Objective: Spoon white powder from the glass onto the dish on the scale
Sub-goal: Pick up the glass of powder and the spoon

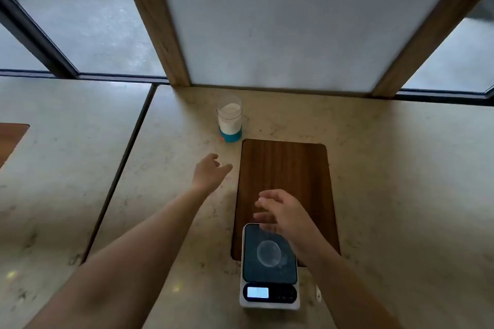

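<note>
**Both hands empty above the bench, powder glass standing untouched**

Head view: your left hand (pixel 209 169) hangs open over the pale marbled stone bench (pixel 401 168), fingers loosely spread and pointing toward the clear glass of white powder with a blue base (pixel 230 119). That glass stands upright near the back of the bench, just beyond the far left corner of the dark wooden rectangular inset panel (pixel 284 181), apart from your fingertips. Your right hand (pixel 280 212) is blurred, open and holding nothing, poised over the panel at the far edge of the white digital scale with a dark weighing platform (pixel 270 267). The scale sits at the panel's near end, its small display lit; the reading is too small to make out. On the platform lies the round transparent dish (pixel 268 253), and whether any powder lies in it cannot be told. A frosted panel framed in wood (pixel 280 21) rises behind the bench.
</note>
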